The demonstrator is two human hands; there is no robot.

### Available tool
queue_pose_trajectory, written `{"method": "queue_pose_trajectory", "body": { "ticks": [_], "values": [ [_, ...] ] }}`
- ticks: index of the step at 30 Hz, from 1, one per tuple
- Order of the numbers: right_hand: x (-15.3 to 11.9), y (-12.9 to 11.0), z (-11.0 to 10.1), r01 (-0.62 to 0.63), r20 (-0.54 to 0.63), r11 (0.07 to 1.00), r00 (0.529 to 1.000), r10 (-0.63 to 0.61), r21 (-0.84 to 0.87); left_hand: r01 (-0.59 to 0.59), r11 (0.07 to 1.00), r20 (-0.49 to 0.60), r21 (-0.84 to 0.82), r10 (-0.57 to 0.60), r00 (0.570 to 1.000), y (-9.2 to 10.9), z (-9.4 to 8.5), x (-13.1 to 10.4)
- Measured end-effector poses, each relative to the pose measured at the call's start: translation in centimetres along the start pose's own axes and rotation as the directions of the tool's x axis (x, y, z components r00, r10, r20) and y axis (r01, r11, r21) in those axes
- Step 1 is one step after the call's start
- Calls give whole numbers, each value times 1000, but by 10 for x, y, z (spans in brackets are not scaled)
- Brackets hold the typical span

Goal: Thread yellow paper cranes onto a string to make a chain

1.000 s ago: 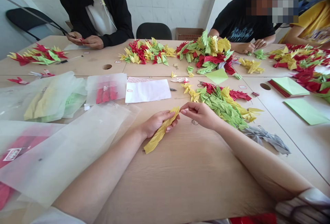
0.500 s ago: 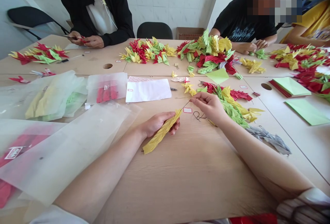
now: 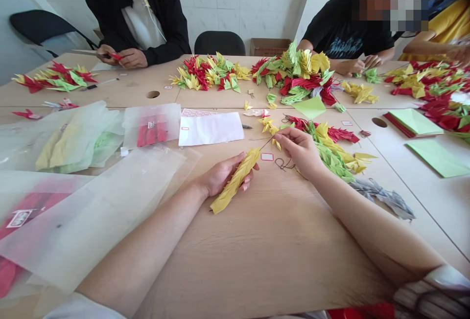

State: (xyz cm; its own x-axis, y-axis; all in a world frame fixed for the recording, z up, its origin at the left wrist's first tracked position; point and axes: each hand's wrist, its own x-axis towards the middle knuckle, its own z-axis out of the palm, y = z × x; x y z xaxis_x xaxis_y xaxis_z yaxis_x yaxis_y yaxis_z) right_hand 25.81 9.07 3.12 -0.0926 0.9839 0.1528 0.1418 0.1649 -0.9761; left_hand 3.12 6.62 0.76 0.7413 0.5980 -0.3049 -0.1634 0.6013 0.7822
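Note:
A long strip of stacked yellow folded paper [image 3: 235, 180] lies slantwise in my left hand [image 3: 222, 176], whose fingers wrap round it from beneath. From the strip's upper end a thin dark thread [image 3: 267, 144] runs up to my right hand [image 3: 298, 148], which pinches it between thumb and fingertips. Just below the thread a small red-framed label [image 3: 267, 156] lies on the table. Loops of dark thread [image 3: 283, 164] rest beside my right hand. Behind that hand is a row of green folded paper [image 3: 332, 161] with yellow and red ones.
Plastic bags [image 3: 110, 206] cover the left side. A white sheet [image 3: 211, 129] lies ahead, piles of coloured folded paper [image 3: 211, 73] farther back. Green paper squares [image 3: 436, 159] are at the right. Several people sit across the table, one in a black jacket [image 3: 167, 11].
The yellow strip has shifted slightly up and right in my left hand, its upper end nearer my right hand. My right hand has moved slightly right.

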Motion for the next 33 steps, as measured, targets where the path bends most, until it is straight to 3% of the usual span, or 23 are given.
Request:
{"method": "queue_pose_trajectory", "body": {
  "ticks": [8, 13, 17, 19, 21, 23, 25, 26, 27, 29, 31, 33],
  "values": [
    [5, -1, -7, -3, -137, 996, 991, 15, 91, 12, 1000, 0, 18, -12, 1000, -4, 0, 4],
    [7, 3, -8, 2, -177, 994, 984, 17, 109, 54, 983, -38, 174, -49, 998, -3, 3, 3],
    [7, 4, -8, 5, -189, 999, 982, 2, 37, 102, 961, -85, 257, -83, 993, 0, 7, 0],
    [6, 1, -9, 18, -173, 995, 984, -35, -101, 123, 931, -122, 343, -85, 989, 4, 8, -2],
    [3, -6, -12, 41, -55, 920, 996, -68, -390, 141, 859, -190, 493, -52, 981, 11, 9, -4],
    [-1, -13, -16, 120, 127, 699, 991, -42, -705, 133, 724, -290, 677, 95, 952, 22, 11, -10],
    [-6, -20, -20, 215, 236, 432, 972, -7, -876, 85, 527, -323, 846, 377, 868, 37, 18, -20],
    [-9, -23, -22, 246, 255, 337, 967, -18, -909, 103, 451, -336, 887, 476, 813, 45, 23, -27],
    [-11, -27, -24, 271, 269, 275, 962, -44, -922, 120, 397, -332, 910, 523, 785, 53, 28, -34],
    [-15, -33, -25, 330, 315, 242, 944, -100, -913, 143, 308, -304, 941, 575, 759, 67, 41, -49],
    [-16, -37, -21, 414, 394, 299, 910, -128, -860, 177, 188, -256, 966, 606, 753, 75, 50, -60],
    [-16, -34, -12, 495, 479, 397, 865, -145, -773, 218, 124, -250, 968, 561, 789, 75, 53, -66]
  ]
}}
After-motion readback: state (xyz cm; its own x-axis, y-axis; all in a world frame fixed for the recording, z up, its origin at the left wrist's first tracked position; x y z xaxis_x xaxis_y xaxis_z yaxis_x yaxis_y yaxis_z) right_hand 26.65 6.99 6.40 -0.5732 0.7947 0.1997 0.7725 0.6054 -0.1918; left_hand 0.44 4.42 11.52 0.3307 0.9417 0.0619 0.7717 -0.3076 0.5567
